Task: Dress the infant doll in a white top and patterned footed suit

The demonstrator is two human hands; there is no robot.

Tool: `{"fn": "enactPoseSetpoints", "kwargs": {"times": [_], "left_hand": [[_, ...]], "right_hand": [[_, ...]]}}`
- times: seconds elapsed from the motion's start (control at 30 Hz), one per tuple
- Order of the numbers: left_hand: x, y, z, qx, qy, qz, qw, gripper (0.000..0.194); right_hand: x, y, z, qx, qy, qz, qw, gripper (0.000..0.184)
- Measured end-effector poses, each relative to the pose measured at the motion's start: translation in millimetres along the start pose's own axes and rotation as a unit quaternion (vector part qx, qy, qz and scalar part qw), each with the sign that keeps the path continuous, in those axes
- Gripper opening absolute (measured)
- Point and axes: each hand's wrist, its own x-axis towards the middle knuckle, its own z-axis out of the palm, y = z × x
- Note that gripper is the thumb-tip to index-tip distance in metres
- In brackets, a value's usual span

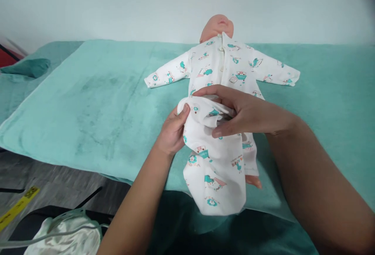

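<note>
A baby doll (218,28) lies on its back in a white buttoned top (205,65) printed with teal and pink pictures. Both sleeves stretch out sideways. In front of its lower body I hold up a white baby garment (215,184) with a matching print; its exact kind is unclear. My left hand (174,130) pinches the garment's upper left edge, thumb in front. My right hand (234,110) is around the gathered upper part, with the thumb on the front and the fingers over the top edge. One doll foot (253,180) shows beside the hanging fabric.
The doll rests on a teal padded bed or table cover (96,102) against a white wall (117,5). At lower left, a basket (67,231) holds pale cloth, near a yellow floor strip (19,208). The cover's front edge is close to me.
</note>
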Motion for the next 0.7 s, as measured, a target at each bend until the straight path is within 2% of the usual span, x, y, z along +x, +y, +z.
{"fn": "enactPoseSetpoints", "kwargs": {"times": [0.13,0.2,0.27,0.37,0.43,0.5,0.6,0.7], "left_hand": [[-2,1,1.5,-0.011,0.007,-0.008,1.000,0.045],[-3,-1,-0.5,0.003,0.003,-0.003,1.000,0.046],[-3,-4,-3.4,0.025,-0.012,0.008,1.000,0.048],[-3,-4,-5.8,0.066,-0.065,0.013,0.996,0.054],[-3,-3,-4.6,0.087,-0.096,0.002,0.992,0.054],[-3,-2,-2.1,0.091,-0.104,-0.007,0.990,0.049],[-1,-2,0.7,0.062,-0.079,0.009,0.995,0.048],[1,-4,0.7,0.033,-0.036,0.046,0.998,0.044]], "right_hand": [[-2,-1,0,-0.114,-0.020,0.054,0.992,0.040],[-3,0,0,-0.121,-0.014,0.053,0.991,0.027],[-4,2,1,-0.071,0.021,0.027,0.997,0.018],[-3,6,1,0.044,0.080,0.000,0.996,0.018],[-1,8,1,0.086,0.091,0.002,0.992,0.018],[0,10,1,0.092,0.088,0.001,0.992,0.020],[-1,8,-1,0.067,0.075,-0.006,0.995,0.025],[-3,1,-3,-0.018,-0.005,0.011,1.000,0.027]]}}
